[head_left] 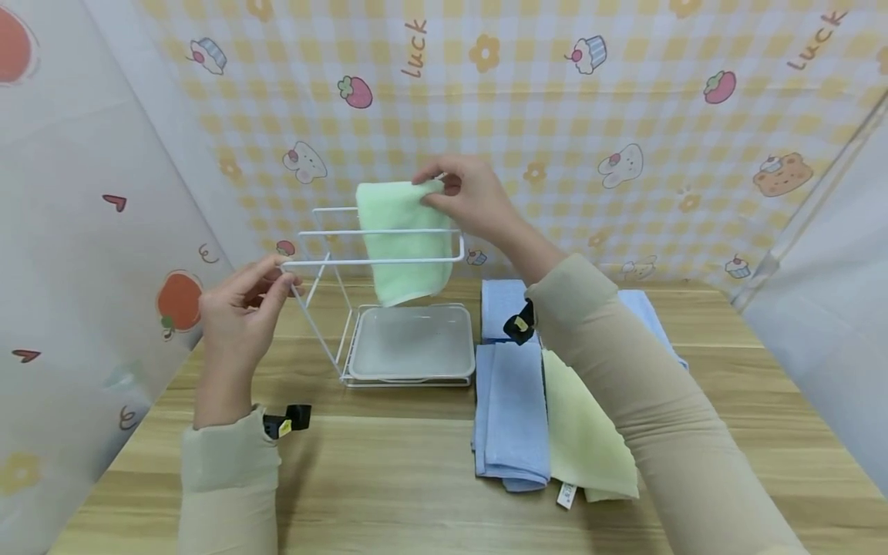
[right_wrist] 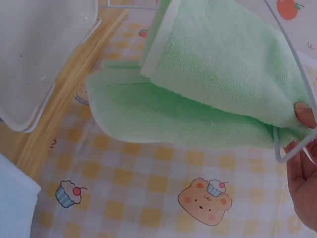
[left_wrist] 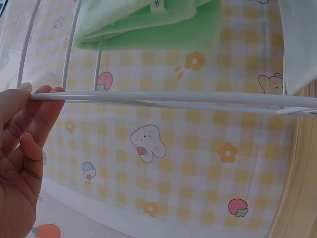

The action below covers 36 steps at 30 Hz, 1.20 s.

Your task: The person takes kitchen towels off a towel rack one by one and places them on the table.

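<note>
A light green towel (head_left: 402, 247) hangs in two flaps at the upper rails of a white wire rack (head_left: 375, 262). My right hand (head_left: 468, 193) pinches its upper right corner between thumb and fingers. In the right wrist view, the rack's bent wire end shows beside the fingers (right_wrist: 297, 168) and the towel (right_wrist: 218, 64) spreads away from them. My left hand (head_left: 239, 308) grips the rack's front left top corner, and the left wrist view shows its fingertips on the wire (left_wrist: 148, 95). A shallow white tray (head_left: 412, 312) sits in the rack's base under the towel.
Right of the rack lie folded blue towels (head_left: 513, 408) and a pale yellow towel (head_left: 583, 432) with a white tag (head_left: 566, 495). My right forearm (head_left: 645, 401) passes over them, partly hiding another blue towel (head_left: 652, 324). A checkered cloth backdrop (head_left: 527, 100) stands behind the wooden table (head_left: 375, 478).
</note>
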Available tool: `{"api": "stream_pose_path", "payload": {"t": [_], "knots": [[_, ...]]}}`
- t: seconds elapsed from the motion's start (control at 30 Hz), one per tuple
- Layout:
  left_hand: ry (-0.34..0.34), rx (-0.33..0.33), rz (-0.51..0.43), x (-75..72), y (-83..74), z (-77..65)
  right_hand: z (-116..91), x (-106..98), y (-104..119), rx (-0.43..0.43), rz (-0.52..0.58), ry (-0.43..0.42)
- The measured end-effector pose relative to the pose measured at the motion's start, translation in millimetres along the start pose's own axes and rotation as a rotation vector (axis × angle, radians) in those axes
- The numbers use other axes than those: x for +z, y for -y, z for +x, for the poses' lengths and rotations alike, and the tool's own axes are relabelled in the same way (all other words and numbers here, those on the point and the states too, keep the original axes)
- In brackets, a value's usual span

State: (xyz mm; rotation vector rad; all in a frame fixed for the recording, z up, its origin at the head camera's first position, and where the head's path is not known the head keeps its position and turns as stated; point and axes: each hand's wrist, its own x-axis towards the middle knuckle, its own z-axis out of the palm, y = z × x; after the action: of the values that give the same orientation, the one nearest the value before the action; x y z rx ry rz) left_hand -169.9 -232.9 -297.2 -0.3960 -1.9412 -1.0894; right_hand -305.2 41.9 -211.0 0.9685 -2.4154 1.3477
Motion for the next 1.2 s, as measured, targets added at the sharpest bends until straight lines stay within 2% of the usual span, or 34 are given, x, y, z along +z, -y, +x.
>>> {"api": "stream_pose_path", "payload": {"t": [0.17,0.37,0.57,0.67,0.9,1.2], "knots": [[-0.013,-0.001,-0.015,0.6,-0.4,-1.2,-6.8,-10.0,-3.7,0.006,0.039,-0.062],[0.004,-0.014,-0.001,0.3,-0.9,-1.2,-16.1,-27.5,-4.4,-0.027,0.115,-0.14],[-0.002,-0.041,0.0,0.7,-3.1,-0.8,-25.7,-42.9,-5.0,-0.074,0.139,-0.213],[-0.004,-0.047,-0.001,0.4,-3.0,-0.3,-29.6,-46.7,-7.1,-0.094,0.155,-0.246],[0.006,-0.057,0.015,0.7,-3.0,-0.1,-37.4,-52.3,-13.9,-0.066,0.226,-0.32],[0.002,-0.059,0.018,0.5,-1.7,-0.6,-47.0,-61.2,-17.8,-0.089,0.28,-0.417]]}}
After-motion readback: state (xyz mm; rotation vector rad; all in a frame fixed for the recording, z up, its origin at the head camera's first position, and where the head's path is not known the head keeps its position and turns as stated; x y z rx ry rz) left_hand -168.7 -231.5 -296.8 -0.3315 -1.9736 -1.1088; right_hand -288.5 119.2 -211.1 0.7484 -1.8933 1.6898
